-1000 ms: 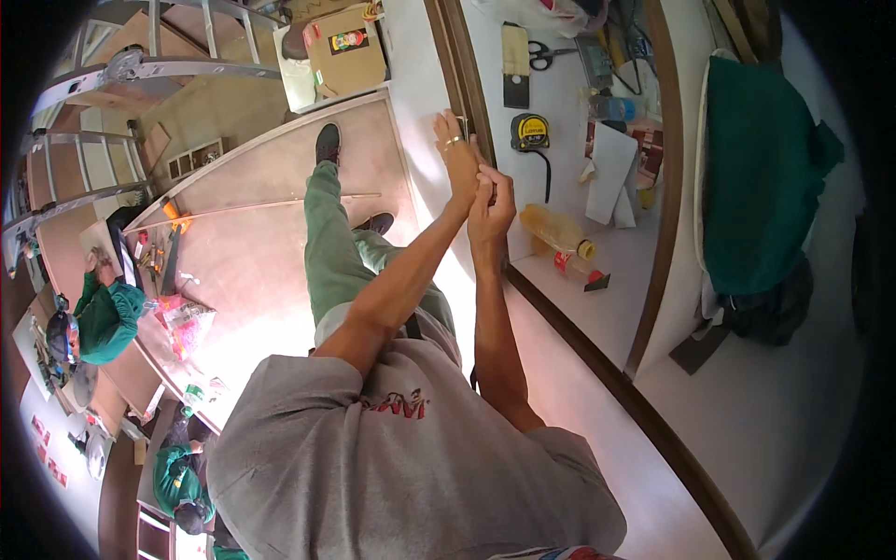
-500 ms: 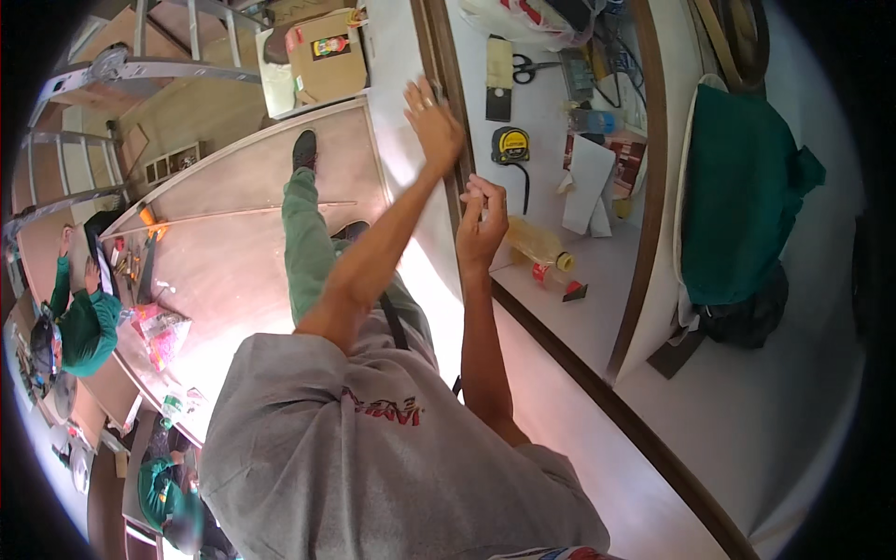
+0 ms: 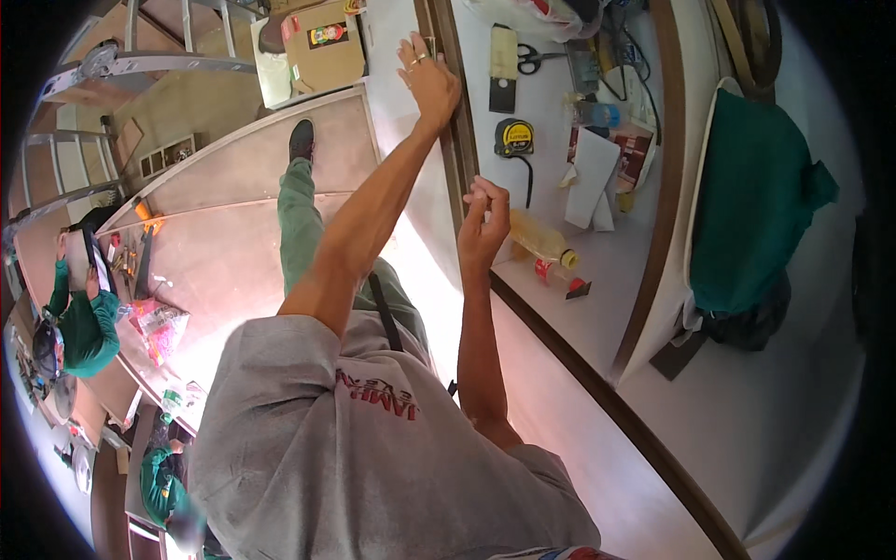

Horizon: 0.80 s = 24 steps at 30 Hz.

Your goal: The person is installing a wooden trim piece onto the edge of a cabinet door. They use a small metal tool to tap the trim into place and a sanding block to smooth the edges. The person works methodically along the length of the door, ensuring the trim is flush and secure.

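Note:
My left hand [image 3: 429,79] reaches far out and lies flat on a long dark brown wooden edge strip [image 3: 459,159] that borders a white surface [image 3: 560,308]. Its fingers are spread and wear rings. My right hand [image 3: 483,219] is closer in, against the same strip, fingers pinched together at the tips. Whether something small sits between them cannot be made out. My grey shirt and green trouser leg fill the lower middle of the view.
On the white surface lie a yellow tape measure [image 3: 514,137], scissors [image 3: 535,61], a yellow bottle [image 3: 541,241], white paper [image 3: 592,177] and a green cloth [image 3: 751,205]. A cardboard box [image 3: 322,47] and a metal ladder [image 3: 112,65] stand beyond. A person in green [image 3: 79,322] sits at left.
My hands were together on the strip. The left hand has slid far out along it and opened flat. The right hand stayed near its spot, pinched.

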Each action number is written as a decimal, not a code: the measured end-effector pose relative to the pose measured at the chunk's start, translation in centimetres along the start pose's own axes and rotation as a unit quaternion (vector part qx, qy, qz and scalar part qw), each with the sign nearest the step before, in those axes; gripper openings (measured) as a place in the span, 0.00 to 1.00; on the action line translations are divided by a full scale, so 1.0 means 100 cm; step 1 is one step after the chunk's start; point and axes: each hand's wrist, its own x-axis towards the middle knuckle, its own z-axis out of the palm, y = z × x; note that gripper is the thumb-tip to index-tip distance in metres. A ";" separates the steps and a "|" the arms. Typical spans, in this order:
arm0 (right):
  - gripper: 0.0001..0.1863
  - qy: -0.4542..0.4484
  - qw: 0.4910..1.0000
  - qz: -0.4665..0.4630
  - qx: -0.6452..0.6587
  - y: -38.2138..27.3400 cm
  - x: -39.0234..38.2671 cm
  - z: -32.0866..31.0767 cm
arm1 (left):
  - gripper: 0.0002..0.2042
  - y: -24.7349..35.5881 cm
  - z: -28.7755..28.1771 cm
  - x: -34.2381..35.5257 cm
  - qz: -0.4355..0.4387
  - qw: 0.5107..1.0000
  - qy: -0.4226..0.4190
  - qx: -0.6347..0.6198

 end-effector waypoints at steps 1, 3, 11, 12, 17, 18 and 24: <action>0.09 -0.001 1.000 0.007 -0.006 0.004 -0.004 -0.001 | 0.31 -0.002 0.000 -0.011 0.011 1.000 -0.001 -0.022; 0.09 0.003 1.000 0.017 -0.014 0.017 -0.011 0.003 | 0.32 -0.008 0.003 -0.057 0.032 0.999 -0.026 -0.034; 0.08 -0.029 1.000 0.005 -0.011 -0.002 -0.027 0.007 | 0.32 0.005 0.008 0.039 0.048 0.997 0.038 0.046; 0.08 -0.036 0.999 0.018 -0.012 0.001 -0.028 0.011 | 0.32 0.002 0.006 0.048 0.071 0.993 0.048 0.081; 0.09 -0.041 0.998 -0.008 -0.052 0.024 -0.026 0.035 | 0.29 -0.034 -0.029 -0.082 0.017 0.989 -0.108 -0.095; 0.09 -0.036 0.997 -0.007 -0.073 0.020 -0.017 0.035 | 0.28 -0.048 -0.039 -0.098 0.012 0.987 -0.087 -0.132; 0.15 -0.059 0.961 -0.071 -0.260 0.028 0.026 0.061 | 0.26 -0.102 -0.106 -0.076 -0.050 0.990 -0.086 -0.103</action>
